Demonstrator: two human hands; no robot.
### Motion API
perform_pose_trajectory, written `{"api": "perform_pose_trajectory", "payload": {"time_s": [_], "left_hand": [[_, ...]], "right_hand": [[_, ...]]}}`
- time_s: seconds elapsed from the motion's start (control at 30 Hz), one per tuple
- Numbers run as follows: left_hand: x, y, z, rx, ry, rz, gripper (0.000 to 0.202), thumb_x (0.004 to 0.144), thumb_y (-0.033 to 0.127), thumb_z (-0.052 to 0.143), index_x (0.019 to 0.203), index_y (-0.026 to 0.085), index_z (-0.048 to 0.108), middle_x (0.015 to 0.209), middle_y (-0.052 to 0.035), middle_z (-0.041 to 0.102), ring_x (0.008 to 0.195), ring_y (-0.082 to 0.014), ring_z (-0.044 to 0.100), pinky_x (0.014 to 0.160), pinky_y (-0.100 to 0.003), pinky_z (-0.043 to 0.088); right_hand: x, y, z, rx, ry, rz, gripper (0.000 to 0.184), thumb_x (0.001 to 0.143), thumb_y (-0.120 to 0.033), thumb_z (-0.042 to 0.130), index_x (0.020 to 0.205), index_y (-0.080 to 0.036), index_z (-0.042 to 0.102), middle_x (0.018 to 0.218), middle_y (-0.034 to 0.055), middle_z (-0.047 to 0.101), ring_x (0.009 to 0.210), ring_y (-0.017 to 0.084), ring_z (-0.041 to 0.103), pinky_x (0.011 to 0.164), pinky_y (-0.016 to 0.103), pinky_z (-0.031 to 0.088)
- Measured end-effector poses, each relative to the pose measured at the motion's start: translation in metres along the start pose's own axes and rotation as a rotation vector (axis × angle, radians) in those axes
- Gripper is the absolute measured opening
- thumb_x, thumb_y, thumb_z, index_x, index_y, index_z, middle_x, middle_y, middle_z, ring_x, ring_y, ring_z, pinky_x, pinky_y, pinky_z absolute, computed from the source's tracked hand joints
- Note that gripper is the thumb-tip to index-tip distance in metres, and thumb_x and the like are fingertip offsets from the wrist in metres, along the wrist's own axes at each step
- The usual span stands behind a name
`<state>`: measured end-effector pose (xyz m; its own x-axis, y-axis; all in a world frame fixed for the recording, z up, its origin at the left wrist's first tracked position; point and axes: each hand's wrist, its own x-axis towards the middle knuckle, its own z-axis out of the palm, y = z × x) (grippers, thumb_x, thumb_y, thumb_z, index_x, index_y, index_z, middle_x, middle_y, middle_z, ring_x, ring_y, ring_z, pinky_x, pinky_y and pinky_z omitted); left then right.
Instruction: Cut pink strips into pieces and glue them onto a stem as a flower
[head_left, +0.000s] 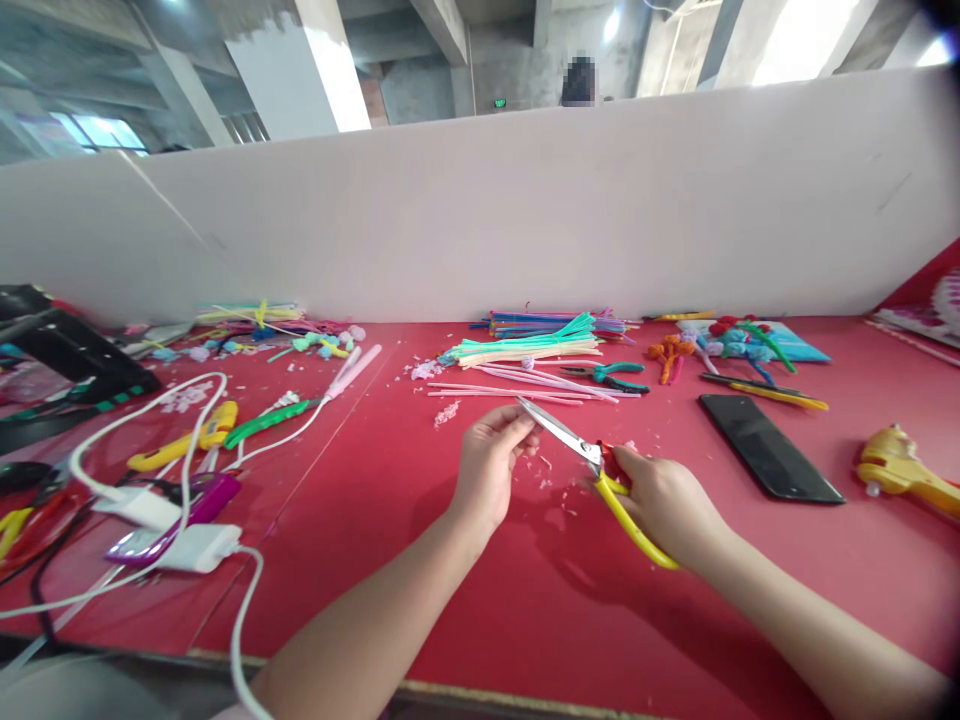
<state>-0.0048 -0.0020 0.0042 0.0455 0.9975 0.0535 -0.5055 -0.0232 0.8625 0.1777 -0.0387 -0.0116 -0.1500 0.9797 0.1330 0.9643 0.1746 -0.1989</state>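
My right hand [664, 497] grips a pair of scissors [562, 433] with yellow handles, whose metal blades point up and left. At the blade tips is my left hand [497, 447], thumb and fingers pinched together; whatever sits between them is too small or hidden to make out. Small pink fluff clippings [546, 470] lie on the red table just under the blades. Beyond my hands are loose pink pipe cleaners [517, 392] and a bundle of mint and cream pipe cleaners [525, 348].
Pliers [611, 376], a black phone [771, 448], a utility knife [780, 395] and a yellow glue gun [900, 465] lie to the right. At left, white cables surround chargers [202, 547] and a green-handled tool [270, 424]. A pale partition [480, 220] closes off the back.
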Motion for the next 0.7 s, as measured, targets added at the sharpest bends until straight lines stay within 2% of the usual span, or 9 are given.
{"api": "perform_pose_trajectory", "payload": {"time_s": [0.17,0.27,0.43,0.57,0.7], "left_hand": [[0.000,0.002,0.000,0.014,0.015,-0.013,0.012,0.066,0.020,0.065,0.076,0.013,0.064,0.066,-0.0009,0.060,0.056,-0.0061,0.051,0.054,-0.018,0.040],[-0.001,0.001,0.000,0.052,-0.020,-0.037,0.014,0.067,0.022,0.064,0.077,0.012,0.063,0.065,-0.0014,0.059,0.056,-0.0070,0.051,0.054,-0.018,0.040],[-0.005,-0.008,0.001,0.253,-0.195,-0.170,0.018,0.070,0.027,0.061,0.079,0.012,0.063,0.065,-0.0036,0.060,0.055,-0.0098,0.052,0.053,-0.022,0.041],[-0.010,-0.015,0.004,0.382,-0.345,-0.194,0.019,0.073,0.030,0.057,0.074,0.012,0.063,0.063,-0.0033,0.059,0.055,-0.0112,0.051,0.055,-0.024,0.042],[-0.015,-0.020,0.005,0.481,-0.455,-0.206,0.022,0.075,0.033,0.054,0.069,0.013,0.061,0.060,-0.0021,0.056,0.056,-0.0116,0.051,0.057,-0.024,0.041]], "right_hand": [[0.002,0.003,0.001,-0.001,0.002,0.026,0.034,0.077,-0.052,0.040,0.067,-0.020,0.045,0.052,0.0017,0.054,0.044,0.014,0.046,0.044,0.022,0.019],[0.005,0.004,0.005,0.111,0.016,0.060,0.032,0.076,-0.050,0.041,0.064,-0.020,0.045,0.051,0.0005,0.052,0.045,0.013,0.044,0.044,0.022,0.021],[0.007,0.001,0.006,0.484,-0.007,0.154,0.029,0.073,-0.046,0.046,0.061,-0.019,0.046,0.049,-0.0036,0.043,0.045,0.010,0.040,0.043,0.021,0.025],[0.004,-0.006,-0.002,0.812,-0.087,0.198,0.022,0.073,-0.039,0.046,0.068,-0.019,0.050,0.048,-0.0063,0.041,0.040,0.008,0.038,0.041,0.020,0.028],[0.002,-0.009,-0.004,0.909,-0.099,0.175,0.019,0.073,-0.036,0.048,0.070,-0.018,0.051,0.048,-0.0071,0.040,0.039,0.007,0.038,0.041,0.019,0.029]]}}
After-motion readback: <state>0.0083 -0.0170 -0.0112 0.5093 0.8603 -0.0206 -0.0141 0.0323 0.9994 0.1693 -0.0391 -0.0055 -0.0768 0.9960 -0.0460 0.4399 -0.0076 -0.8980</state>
